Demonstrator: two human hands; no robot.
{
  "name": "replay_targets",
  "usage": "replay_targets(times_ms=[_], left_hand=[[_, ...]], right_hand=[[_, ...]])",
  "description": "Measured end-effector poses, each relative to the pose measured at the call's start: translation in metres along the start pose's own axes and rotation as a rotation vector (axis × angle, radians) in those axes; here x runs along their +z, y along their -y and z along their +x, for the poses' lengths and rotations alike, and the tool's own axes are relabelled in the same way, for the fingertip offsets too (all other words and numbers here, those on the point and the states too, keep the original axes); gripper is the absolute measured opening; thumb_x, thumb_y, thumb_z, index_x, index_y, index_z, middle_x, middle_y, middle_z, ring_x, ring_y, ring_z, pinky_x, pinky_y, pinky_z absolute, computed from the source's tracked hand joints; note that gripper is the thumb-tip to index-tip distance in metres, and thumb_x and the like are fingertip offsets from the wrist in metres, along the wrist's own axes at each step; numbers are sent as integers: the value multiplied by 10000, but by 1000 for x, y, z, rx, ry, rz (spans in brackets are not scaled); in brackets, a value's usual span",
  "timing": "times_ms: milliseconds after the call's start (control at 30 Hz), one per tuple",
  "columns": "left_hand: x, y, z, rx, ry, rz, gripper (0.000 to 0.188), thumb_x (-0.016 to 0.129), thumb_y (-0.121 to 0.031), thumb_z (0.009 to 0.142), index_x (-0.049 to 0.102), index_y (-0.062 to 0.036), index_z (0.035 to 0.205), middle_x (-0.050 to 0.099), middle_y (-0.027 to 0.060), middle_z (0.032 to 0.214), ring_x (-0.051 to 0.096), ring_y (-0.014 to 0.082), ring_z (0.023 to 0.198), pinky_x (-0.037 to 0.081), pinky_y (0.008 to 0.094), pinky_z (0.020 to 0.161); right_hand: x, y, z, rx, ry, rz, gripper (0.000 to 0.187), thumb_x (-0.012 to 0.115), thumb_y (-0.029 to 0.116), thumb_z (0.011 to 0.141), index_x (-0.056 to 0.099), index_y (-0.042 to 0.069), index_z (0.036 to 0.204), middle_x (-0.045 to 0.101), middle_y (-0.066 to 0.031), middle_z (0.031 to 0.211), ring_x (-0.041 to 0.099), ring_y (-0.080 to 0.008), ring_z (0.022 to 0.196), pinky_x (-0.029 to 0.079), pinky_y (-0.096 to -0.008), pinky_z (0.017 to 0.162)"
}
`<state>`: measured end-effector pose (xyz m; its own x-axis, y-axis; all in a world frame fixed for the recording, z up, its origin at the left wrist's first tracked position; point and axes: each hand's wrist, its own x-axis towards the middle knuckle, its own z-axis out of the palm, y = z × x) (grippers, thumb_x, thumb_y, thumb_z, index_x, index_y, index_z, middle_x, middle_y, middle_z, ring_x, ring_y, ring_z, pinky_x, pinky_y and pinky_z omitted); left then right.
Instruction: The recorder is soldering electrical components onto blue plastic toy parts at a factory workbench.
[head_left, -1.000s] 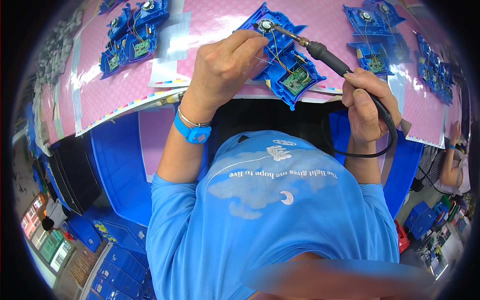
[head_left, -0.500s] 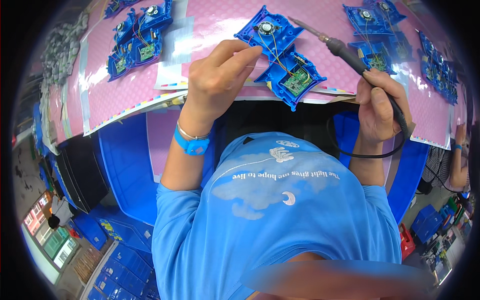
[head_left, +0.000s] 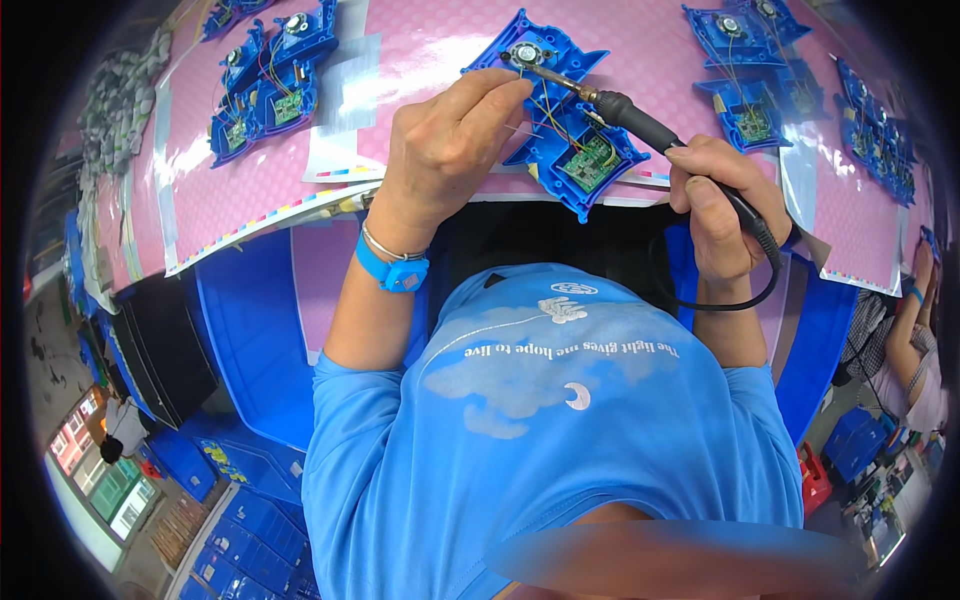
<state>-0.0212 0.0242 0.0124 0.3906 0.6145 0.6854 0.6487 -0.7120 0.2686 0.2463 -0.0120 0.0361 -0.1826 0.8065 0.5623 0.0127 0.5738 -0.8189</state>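
Note:
My right hand (head_left: 728,205) grips a soldering iron (head_left: 640,122) with a black handle, its metal tip at the round speaker (head_left: 526,55) in a blue plastic housing half. My left hand (head_left: 450,145) is closed in a pinch just beside that speaker, close to the iron's tip. A thin wire (head_left: 518,130) shows by its fingers; the pinched end is hidden. Thin leads run from the speaker to a green circuit board (head_left: 592,163) in the second blue housing half (head_left: 580,200), lying nearer me.
Similar opened blue housings lie at the left (head_left: 265,105) and right (head_left: 745,70) of the pink-covered table (head_left: 400,50). The iron's black cable (head_left: 745,303) loops below my right hand. Blue bins (head_left: 250,340) stand below the table edge. Another person's arm (head_left: 915,300) is at the far right.
My right hand has brought the soldering iron left and down, its tip now at the speaker. My left hand has shifted slightly right and up. The blue housing has moved slightly left.

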Motion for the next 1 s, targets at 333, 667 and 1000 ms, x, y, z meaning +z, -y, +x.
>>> replay_targets(times_ms=[333, 667, 1000], left_hand=[[3, 6, -1, 68, -17, -7, 314, 814, -23, 745, 709, -43, 1041, 729, 70, 997, 736, 220, 749, 596, 286, 588], [3, 6, -1, 53, -6, -14, 304, 805, -13, 757, 708, -38, 1044, 728, 69, 998, 736, 220, 755, 599, 291, 597], [5, 6, -2, 52, -19, -22, 295, 802, -6, 758, 709, -41, 1036, 728, 66, 988, 733, 226, 748, 597, 294, 595]], right_hand=[[-1, -2, 2, -20, 14, -19, 233, 635, 43, 827, 726, -83, 1000, 629, -119, 685, 588, -171, 572, 422, -287, 523], [-4, -1, 2, -112, 62, -67, 279, 624, 88, 887, 700, -115, 1063, 608, -108, 731, 531, -158, 603, 380, -294, 552], [-2, -4, 5, -114, 75, -92, 269, 654, 119, 895, 714, -103, 1035, 606, -98, 714, 530, -156, 593, 381, -301, 554]])
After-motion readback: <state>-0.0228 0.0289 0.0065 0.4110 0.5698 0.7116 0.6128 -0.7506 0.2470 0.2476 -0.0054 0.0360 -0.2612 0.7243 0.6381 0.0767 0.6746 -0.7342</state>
